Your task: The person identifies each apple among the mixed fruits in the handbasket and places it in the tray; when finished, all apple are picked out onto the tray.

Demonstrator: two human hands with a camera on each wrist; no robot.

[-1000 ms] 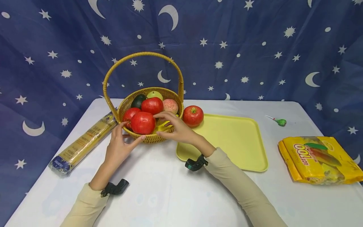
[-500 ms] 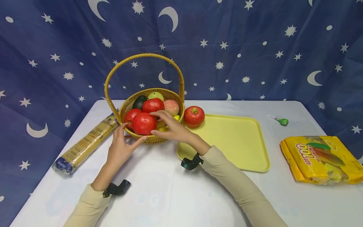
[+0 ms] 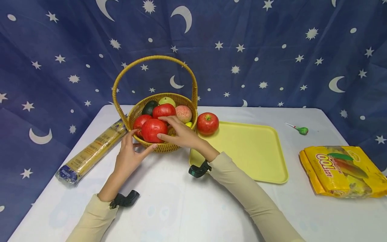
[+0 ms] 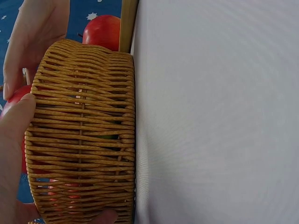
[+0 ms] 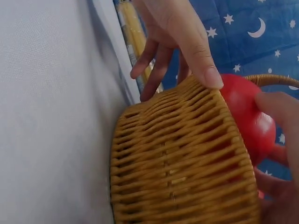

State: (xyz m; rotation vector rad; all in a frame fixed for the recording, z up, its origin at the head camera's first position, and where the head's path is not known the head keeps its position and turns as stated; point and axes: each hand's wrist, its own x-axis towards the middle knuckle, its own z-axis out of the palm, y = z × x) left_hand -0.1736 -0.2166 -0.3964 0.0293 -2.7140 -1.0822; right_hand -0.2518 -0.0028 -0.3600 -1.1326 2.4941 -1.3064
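A red pomegranate [image 3: 153, 131] sits at the front of a wicker basket [image 3: 163, 148]. My right hand [image 3: 178, 132] holds this fruit from its right side, thumb in front and fingers over the top; in the right wrist view the thumb lies on its skin. My left hand [image 3: 128, 154] grips the basket's front left, its thumb [image 5: 208, 77] on the rim and other fingers along the outer wall. Behind the held fruit lie two more red fruits [image 3: 164, 110], a dark green avocado [image 3: 149, 108], a pale green fruit [image 3: 167, 101] and a pinkish peach [image 3: 183, 114].
Another pomegranate [image 3: 208, 123] stands right of the basket, at the corner of a yellow tray [image 3: 242, 151]. A spaghetti packet [image 3: 90, 151] lies at the left. A green lollipop [image 3: 302, 130] and a yellow LOT100 candy bag [image 3: 341, 171] are on the right. A starry cloth hangs behind.
My right hand has moved left, from over the yellow fruit in the basket onto the front pomegranate. The left hand stays at the basket's front left.
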